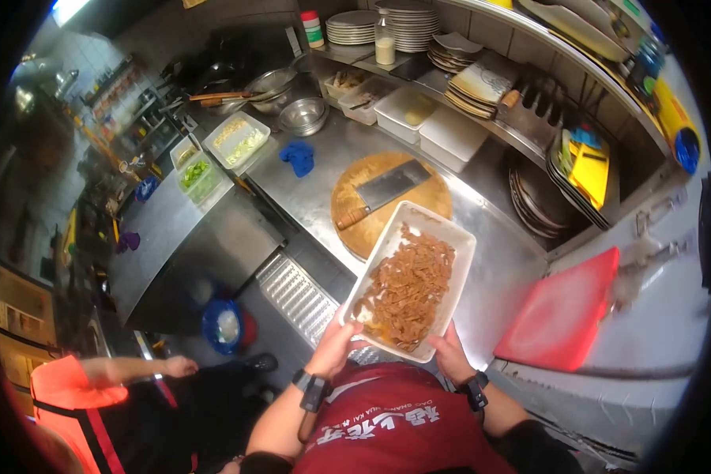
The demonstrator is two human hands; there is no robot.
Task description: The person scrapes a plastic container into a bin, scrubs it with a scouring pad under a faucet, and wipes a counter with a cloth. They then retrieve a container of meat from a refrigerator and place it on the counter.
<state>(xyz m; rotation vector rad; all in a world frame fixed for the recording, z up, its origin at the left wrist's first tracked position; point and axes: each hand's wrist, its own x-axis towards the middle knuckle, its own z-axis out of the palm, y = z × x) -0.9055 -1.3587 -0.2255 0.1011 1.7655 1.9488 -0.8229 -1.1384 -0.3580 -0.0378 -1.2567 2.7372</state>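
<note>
A white rectangular tub [464, 272] of brown sliced meat is held in front of my red apron, tilted so its contents show. My left hand [333, 347] grips its lower left corner and my right hand [450, 354] its lower right corner, with the fingers partly hidden beneath. Just beyond the tub, a cleaver [393, 183] with a wooden handle lies on a round wooden chopping board [354, 175] on the steel counter [296, 193]. The tub overlaps the board's near edge in view.
Left of the board are a blue cloth [297, 159], metal bowls [303, 116] and tubs of chopped vegetables [237, 141]. White lidded containers [453, 136] line the back. A red board [561, 312] lies at right. A co-worker [79, 395] stands lower left, near a blue bucket [222, 326].
</note>
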